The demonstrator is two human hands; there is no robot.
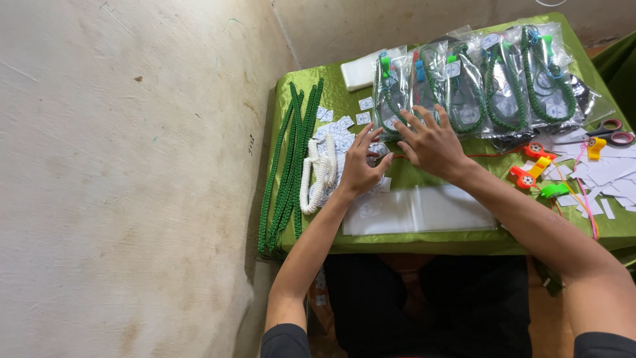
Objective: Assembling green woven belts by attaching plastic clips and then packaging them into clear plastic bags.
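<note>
Watching from the head view, I am seeing both hands working at the near end of a row of clear bags (477, 86) that each hold a coiled green cord and lie overlapped on a green tablecloth (424, 242). My left hand (361, 169) is resting spread over a scatter of small white paper tags (338, 132), fingers loose, and I cannot tell whether it is pinching one. My right hand (430, 142) is lying flat and unclenched, fingertips pressing the edge of the leftmost bag (392, 99), gripping nothing. I am judging that a sideways push here could slide the slick bags out of their overlap, and that a sweep of the left wrist could scatter tags toward the white coiled cords (321, 176) or off the table edge. Loose green cords (288, 172) are hanging over that edge already.
</note>
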